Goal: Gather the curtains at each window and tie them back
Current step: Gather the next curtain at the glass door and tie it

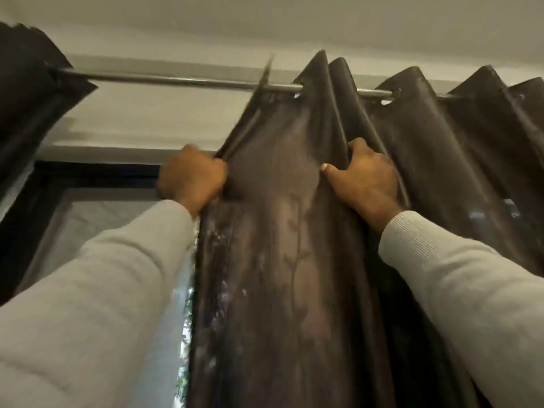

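Curtain fabric, dark brown (288, 260), fills the centre and right of the frame and hangs by eyelets from a metal rod (176, 79) that runs across the upper part. Its free edge is in the centre, beside the bare window glass (97, 228) at lower left. The left hand (192, 179) has its grip clamped on this free edge, fingers curled round the cloth. The right hand (365, 179) pinches a fold further right, thumb in front and fingers behind the pleat.

Both hands hold high, near the rod. If they pull down instead of sideways, I judge the eyelets could jam on the rod, or the rod could come off its supports, which are not visible. The thin fabric could also slip from the pinch, so the folds open again.

A second dark curtain (26, 92) hangs bunched at upper left.
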